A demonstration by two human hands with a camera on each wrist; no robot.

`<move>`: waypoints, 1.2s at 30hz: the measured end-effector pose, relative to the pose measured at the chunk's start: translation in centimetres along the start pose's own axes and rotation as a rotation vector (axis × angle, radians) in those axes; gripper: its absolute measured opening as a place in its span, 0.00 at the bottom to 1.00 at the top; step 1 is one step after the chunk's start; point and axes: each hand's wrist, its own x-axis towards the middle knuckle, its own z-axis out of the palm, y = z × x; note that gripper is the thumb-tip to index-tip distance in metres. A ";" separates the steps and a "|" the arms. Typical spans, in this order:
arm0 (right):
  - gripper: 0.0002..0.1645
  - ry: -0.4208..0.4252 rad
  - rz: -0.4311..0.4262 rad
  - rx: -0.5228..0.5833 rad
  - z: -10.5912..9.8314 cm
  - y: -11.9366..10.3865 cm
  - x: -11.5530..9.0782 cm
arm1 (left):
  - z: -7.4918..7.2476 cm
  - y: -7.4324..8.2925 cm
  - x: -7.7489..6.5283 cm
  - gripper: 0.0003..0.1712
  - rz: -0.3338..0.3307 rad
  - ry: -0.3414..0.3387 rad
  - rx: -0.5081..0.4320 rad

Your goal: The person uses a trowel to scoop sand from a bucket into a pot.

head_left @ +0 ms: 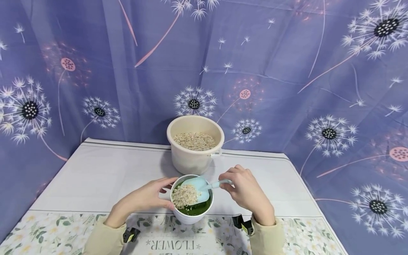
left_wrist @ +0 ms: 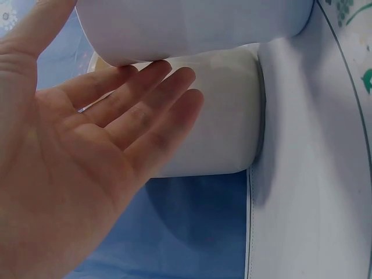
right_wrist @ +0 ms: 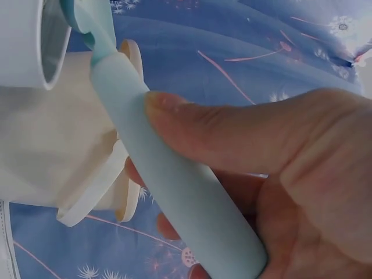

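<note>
A white cup (head_left: 188, 218) with a dark green inside stands in front of my hands in the head view. My left hand (head_left: 145, 196) rests its thumb and fingertips against the cup's left side, around its handle; the left wrist view shows those fingers fairly straight. With my right hand (head_left: 245, 189) I grip the handle of a light blue scoop (right_wrist: 174, 168). The scoop's head is tilted over the cup's mouth. Pale oat-like flakes (head_left: 185, 196) lie at the scoop's front and over the cup; how many are inside the cup is hard to tell.
Behind the cup stands a cream bucket (head_left: 188, 161) partly filled with similar flakes (head_left: 195, 141). It has a side handle on its right. A white and floral cloth covers the table (head_left: 127, 159). A purple dandelion-print curtain (head_left: 153, 88) hangs behind.
</note>
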 end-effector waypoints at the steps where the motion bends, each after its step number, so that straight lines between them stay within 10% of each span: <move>1: 0.11 0.000 0.001 -0.004 0.0 -0.1 0.0 | 0.0 0.0 0.0 0.55 0.007 0.001 0.001; 36: 0.13 0.270 -0.025 -0.081 0.8 -0.1 0.9 | -0.1 -0.2 -0.1 0.54 0.064 -0.014 -0.006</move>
